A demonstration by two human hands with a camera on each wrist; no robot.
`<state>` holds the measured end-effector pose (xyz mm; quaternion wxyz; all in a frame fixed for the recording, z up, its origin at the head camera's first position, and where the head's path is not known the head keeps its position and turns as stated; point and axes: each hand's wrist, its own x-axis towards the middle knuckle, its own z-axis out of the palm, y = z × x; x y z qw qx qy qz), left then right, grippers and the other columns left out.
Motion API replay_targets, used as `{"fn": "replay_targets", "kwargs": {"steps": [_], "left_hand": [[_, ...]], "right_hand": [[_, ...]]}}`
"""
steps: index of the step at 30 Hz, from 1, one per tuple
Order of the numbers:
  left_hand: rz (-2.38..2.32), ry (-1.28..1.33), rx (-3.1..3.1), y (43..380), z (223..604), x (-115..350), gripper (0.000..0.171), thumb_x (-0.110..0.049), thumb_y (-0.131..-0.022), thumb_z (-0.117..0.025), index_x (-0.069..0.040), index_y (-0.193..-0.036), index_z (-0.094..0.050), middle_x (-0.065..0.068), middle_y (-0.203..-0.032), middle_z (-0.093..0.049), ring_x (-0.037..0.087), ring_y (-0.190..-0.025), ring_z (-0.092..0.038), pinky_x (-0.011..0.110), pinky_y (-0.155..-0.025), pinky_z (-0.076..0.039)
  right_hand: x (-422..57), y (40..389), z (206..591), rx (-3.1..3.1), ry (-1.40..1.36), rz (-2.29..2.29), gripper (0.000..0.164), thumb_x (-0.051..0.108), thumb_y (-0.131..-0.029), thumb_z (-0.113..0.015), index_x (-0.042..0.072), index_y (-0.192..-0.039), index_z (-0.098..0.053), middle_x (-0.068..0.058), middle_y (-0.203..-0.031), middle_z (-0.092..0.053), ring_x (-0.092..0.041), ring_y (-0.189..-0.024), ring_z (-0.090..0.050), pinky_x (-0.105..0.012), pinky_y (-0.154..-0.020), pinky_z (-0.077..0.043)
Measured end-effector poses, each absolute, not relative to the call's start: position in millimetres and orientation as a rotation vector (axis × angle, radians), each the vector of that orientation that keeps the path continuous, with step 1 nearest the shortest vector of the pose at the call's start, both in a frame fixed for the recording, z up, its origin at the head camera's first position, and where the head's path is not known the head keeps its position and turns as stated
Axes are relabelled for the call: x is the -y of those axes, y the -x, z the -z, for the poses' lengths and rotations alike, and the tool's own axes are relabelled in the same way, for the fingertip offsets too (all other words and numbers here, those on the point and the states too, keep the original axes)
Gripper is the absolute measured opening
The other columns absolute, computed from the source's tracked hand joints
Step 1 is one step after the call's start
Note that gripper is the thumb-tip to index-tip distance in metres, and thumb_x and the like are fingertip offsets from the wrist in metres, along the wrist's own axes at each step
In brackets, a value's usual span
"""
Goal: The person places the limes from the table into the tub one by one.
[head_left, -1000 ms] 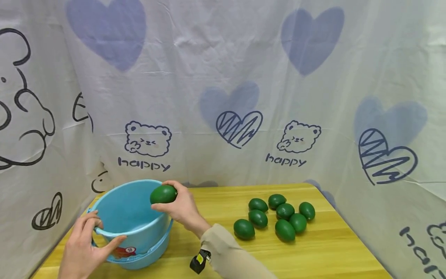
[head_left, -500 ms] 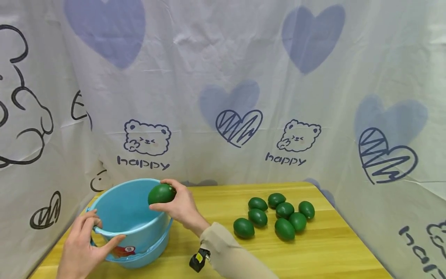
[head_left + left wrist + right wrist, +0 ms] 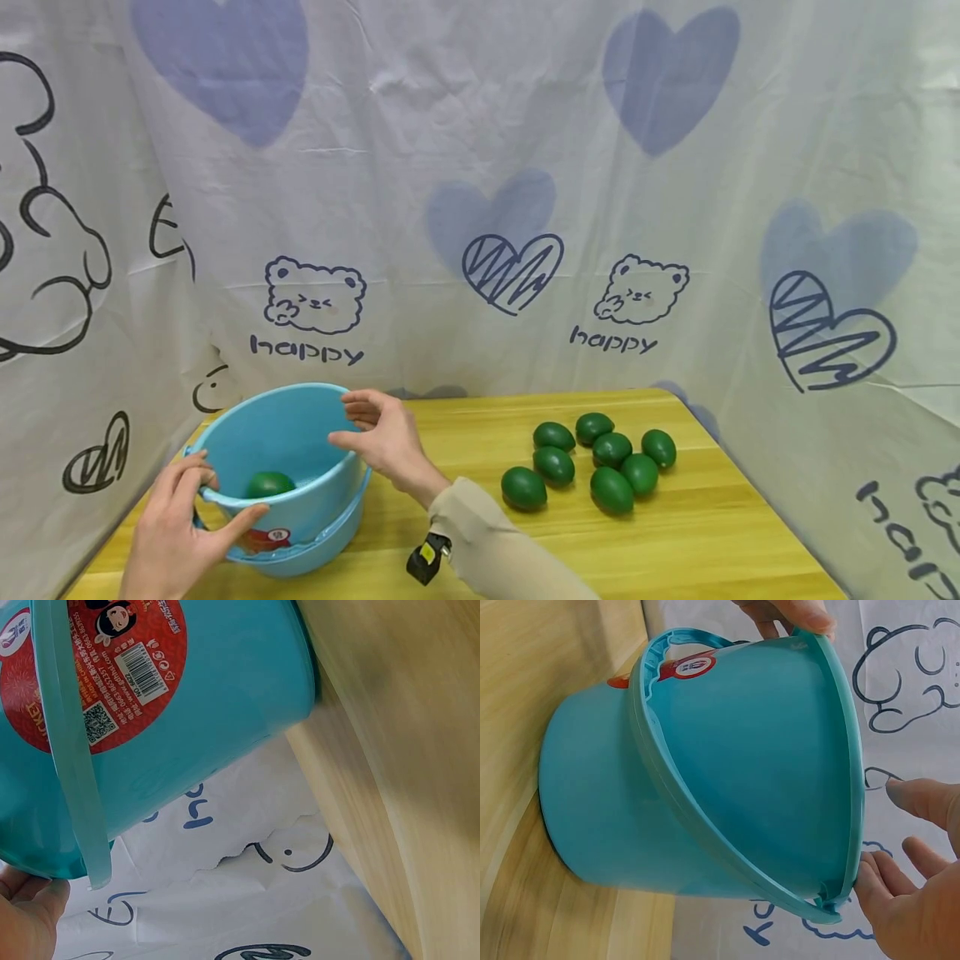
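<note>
A light blue bucket (image 3: 315,500) stands on the table at the left of the head view, its handle hanging against the side. My left hand (image 3: 174,521) grips its near-left rim, fingers over the edge and thumb along the outer wall. One dark green, oval, avocado-like fruit (image 3: 271,484) lies inside on the bottom, partly hidden by the near wall. Over the right rim, my right hand (image 3: 390,440) is held with fingers spread apart and nothing between them. In the right wrist view, fingertips of the right hand (image 3: 907,900) are at the rim.
Several more dark green fruits (image 3: 612,450) lie grouped on the right half of the yellow wood-grain table (image 3: 720,525). A white printed curtain (image 3: 480,125) hangs behind the table and along both sides. A black strap piece (image 3: 425,562) hangs from the right wrist.
The right hand has let go of the green fruit, which dropped from above the rim to the bucket's bottom. Its fingers have spread. The left hand stays on the rim.
</note>
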<state>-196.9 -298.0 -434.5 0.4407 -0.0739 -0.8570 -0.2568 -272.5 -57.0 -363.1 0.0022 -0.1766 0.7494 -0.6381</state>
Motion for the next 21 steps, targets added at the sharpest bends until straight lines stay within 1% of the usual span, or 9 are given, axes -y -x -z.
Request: {"fn": "replay_targets", "kwargs": {"steps": [4,7,9,14,19,21], "left_hand": [[0.643,0.175,2.133,197,434,297,0.066,-0.036,-0.050,-0.096,-0.004,-0.087,-0.052,0.023,-0.119,-0.056,0.044,-0.111,-0.054,-0.005,-0.090,-0.018],[0.639,0.155,2.148,197,433,296,0.066,-0.036,-0.052,-0.096,-0.004,-0.088,-0.052,0.022,-0.121,-0.056,0.044,-0.113,-0.054,-0.006,-0.093,-0.019],[0.644,0.179,2.126,198,434,296,0.066,-0.034,-0.050,-0.097,-0.004,-0.087,-0.052,0.023,-0.119,-0.056,0.044,-0.111,-0.053,-0.006,-0.093,-0.016],[0.640,0.233,2.053,198,436,299,0.068,-0.031,-0.042,-0.098,-0.001,-0.084,-0.055,0.024,-0.110,-0.058,0.039,-0.104,-0.051,-0.007,-0.095,-0.019],[0.653,0.210,2.052,197,437,298,0.069,-0.031,-0.041,-0.098,-0.001,-0.085,-0.056,0.023,-0.112,-0.059,0.036,-0.106,-0.051,-0.006,-0.097,-0.019],[0.658,0.208,2.048,197,436,297,0.068,-0.030,-0.041,-0.099,-0.002,-0.085,-0.056,0.023,-0.112,-0.059,0.028,-0.110,-0.052,-0.006,-0.097,-0.020]], "right_hand": [[54,272,363,-2.358,0.541,2.004,0.041,0.012,-0.080,-0.081,0.019,-0.118,-0.068,0.002,-0.117,-0.068,-0.014,-0.110,-0.065,-0.021,-0.092,-0.053],[53,273,365,-2.349,0.547,2.020,0.038,0.014,-0.082,-0.080,0.019,-0.117,-0.068,0.002,-0.117,-0.069,-0.016,-0.110,-0.066,-0.022,-0.091,-0.053],[52,274,367,-2.330,0.566,2.044,0.036,0.014,-0.083,-0.079,0.019,-0.116,-0.069,0.000,-0.117,-0.069,-0.017,-0.110,-0.066,-0.021,-0.091,-0.053],[50,274,373,-2.255,0.638,2.107,0.034,0.013,-0.085,-0.077,0.015,-0.118,-0.069,-0.002,-0.118,-0.069,-0.020,-0.112,-0.065,-0.018,-0.090,-0.052],[45,274,380,-2.301,0.704,2.127,0.031,0.014,-0.088,-0.074,0.015,-0.118,-0.069,-0.005,-0.120,-0.069,-0.014,-0.111,-0.065,-0.018,-0.092,-0.051],[43,274,382,-2.336,0.718,2.131,0.030,0.014,-0.088,-0.073,0.015,-0.118,-0.069,-0.006,-0.121,-0.068,-0.012,-0.111,-0.065,-0.018,-0.093,-0.051]]}}
